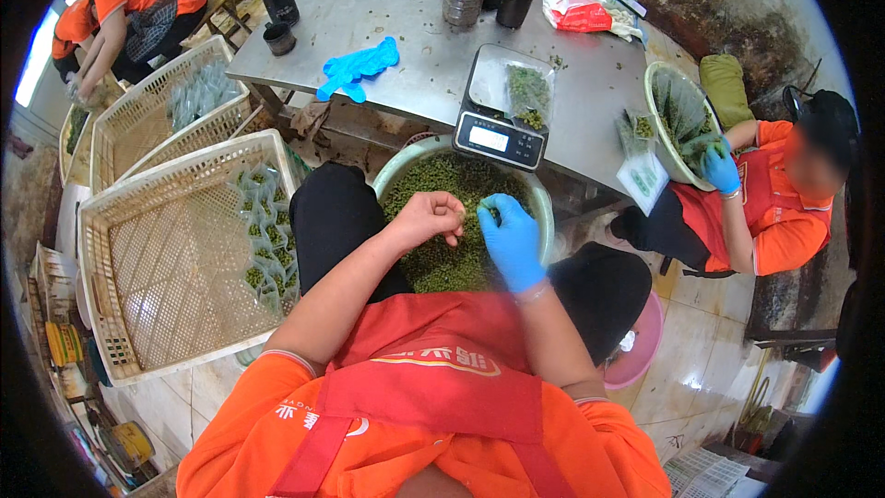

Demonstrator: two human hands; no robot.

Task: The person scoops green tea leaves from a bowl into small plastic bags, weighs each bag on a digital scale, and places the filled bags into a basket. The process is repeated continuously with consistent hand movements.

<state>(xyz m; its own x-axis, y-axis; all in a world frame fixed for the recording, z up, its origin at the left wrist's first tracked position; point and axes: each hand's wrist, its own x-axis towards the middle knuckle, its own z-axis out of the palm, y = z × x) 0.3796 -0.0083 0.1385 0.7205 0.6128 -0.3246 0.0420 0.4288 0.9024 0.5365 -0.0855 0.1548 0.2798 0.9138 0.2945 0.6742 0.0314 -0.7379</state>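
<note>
Both hands are over a pale green tub point(546, 221) between my knees, filled with small green berries point(433, 263) that look like green peppercorns. My left hand point(429, 219) is bare, its thumb and fingertips pinched together; what they hold is too small to make out. Close beside it my right hand point(513, 242), in a blue glove, pinches too, with a speck of green at its fingertips. Just beyond the tub, on the table edge, stands a digital scale point(502, 134). A clear bag of green berries point(528, 92) lies on its pan.
At my left, a cream plastic crate point(138, 332) holds several filled clear bags point(267, 240); another crate point(138, 143) stands behind. The metal table point(406, 18) carries a loose blue glove point(359, 67), bottles and a red-white packet point(581, 14). A co-worker point(774, 189) sits at right by a basket point(654, 83).
</note>
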